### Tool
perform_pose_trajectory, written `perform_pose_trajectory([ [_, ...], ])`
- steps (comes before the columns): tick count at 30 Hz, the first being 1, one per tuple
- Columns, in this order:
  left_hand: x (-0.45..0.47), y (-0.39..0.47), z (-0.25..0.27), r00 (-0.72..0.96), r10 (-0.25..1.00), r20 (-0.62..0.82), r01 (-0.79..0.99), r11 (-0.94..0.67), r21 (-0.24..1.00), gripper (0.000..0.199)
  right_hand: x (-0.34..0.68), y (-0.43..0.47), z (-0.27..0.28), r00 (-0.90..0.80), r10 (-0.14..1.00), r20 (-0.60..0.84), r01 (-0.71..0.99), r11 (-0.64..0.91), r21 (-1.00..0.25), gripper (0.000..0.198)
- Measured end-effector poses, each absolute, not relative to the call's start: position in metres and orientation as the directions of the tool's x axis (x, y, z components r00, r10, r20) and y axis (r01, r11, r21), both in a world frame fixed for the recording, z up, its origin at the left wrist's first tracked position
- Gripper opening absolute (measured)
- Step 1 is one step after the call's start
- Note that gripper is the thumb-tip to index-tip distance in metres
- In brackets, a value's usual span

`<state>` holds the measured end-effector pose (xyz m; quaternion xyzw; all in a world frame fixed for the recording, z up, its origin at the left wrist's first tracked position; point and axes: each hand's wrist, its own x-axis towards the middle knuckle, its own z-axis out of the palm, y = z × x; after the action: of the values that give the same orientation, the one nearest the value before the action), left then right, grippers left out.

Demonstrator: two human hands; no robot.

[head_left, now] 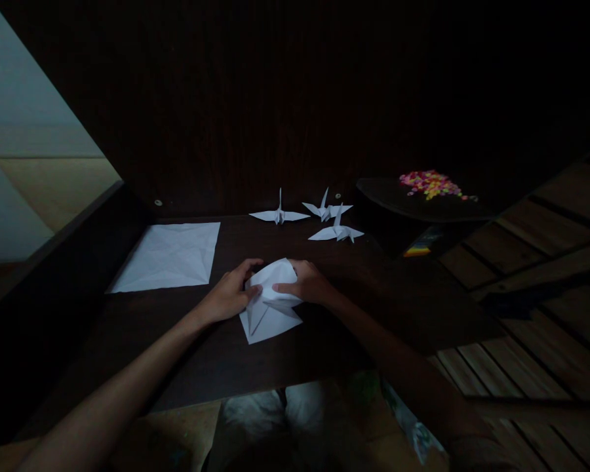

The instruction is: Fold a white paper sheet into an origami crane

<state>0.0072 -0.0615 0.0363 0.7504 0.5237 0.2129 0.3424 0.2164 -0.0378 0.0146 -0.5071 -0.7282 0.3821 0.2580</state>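
A partly folded sheet of white origami paper is held between my two hands over the dark desk. My left hand grips its left edge, with the thumb on top and the fingers behind. On the opposite side, my right hand pinches the paper with its thumb lying across the upper layer. Creases and open flaps show toward the near corner. Three finished paper cranes stand behind my hands: one crane on the left, another crane at the back right, and a third crane just in front of that.
A flat, creased white paper sheet lies on the dark desk at the left. Small pink and yellow pieces are heaped on a dark raised shelf at the right. A low side panel borders the desk's left.
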Motion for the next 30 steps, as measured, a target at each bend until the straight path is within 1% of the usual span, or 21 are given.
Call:
perform_pose_trajectory([
  [2, 0.007, -0.062, 0.035, 0.380, 0.925, -0.017, 0.616, -0.239, 0.751, 0.051, 0.215, -0.036, 0.013, -0.359, 0.933, -0.025, 0.444, 0.147, -0.884, 0.035],
  [5, 0.007, -0.062, 0.034, 0.461, 0.887, 0.027, 0.561, -0.315, 0.765, 0.045, 0.213, -0.034, 0.014, -0.344, 0.938, -0.035, 0.280, 0.067, -0.958, 0.027],
  [10, 0.007, -0.065, 0.038, 0.557, 0.830, 0.031, 0.507, -0.369, 0.779, 0.045, 0.210, -0.032, 0.020, -0.324, 0.946, -0.018, 0.124, 0.023, -0.992, 0.014],
  [12, 0.007, -0.066, 0.039, 0.581, 0.813, 0.023, 0.499, -0.379, 0.780, 0.047, 0.210, -0.032, 0.024, -0.323, 0.946, -0.012, 0.078, 0.014, -0.997, 0.013],
  [15, 0.007, -0.068, 0.042, 0.615, 0.788, 0.020, 0.492, -0.403, 0.772, 0.047, 0.211, -0.032, 0.027, -0.308, 0.951, -0.008, 0.049, 0.008, -0.999, 0.014],
  [18, 0.007, -0.069, 0.044, 0.600, 0.800, 0.019, 0.536, -0.419, 0.733, 0.044, 0.211, -0.032, 0.028, -0.276, 0.961, 0.031, 0.054, 0.048, -0.997, 0.012],
  [20, 0.006, -0.069, 0.044, 0.561, 0.828, 0.031, 0.561, -0.407, 0.720, 0.043, 0.210, -0.032, 0.028, -0.251, 0.966, 0.067, 0.054, 0.083, -0.995, 0.009],
  [24, 0.005, -0.066, 0.043, 0.432, 0.895, 0.113, 0.572, -0.369, 0.733, 0.040, 0.209, -0.034, 0.027, -0.205, 0.971, 0.120, 0.055, 0.134, -0.989, 0.009],
  [27, 0.004, -0.063, 0.042, 0.359, 0.923, 0.137, 0.605, -0.342, 0.719, 0.037, 0.209, -0.037, 0.027, -0.205, 0.972, 0.117, 0.067, 0.133, -0.989, 0.010],
  [30, 0.004, -0.064, 0.041, 0.364, 0.924, 0.118, 0.650, -0.343, 0.678, 0.028, 0.209, -0.039, 0.028, -0.227, 0.970, 0.088, 0.067, 0.106, -0.992, 0.011],
])
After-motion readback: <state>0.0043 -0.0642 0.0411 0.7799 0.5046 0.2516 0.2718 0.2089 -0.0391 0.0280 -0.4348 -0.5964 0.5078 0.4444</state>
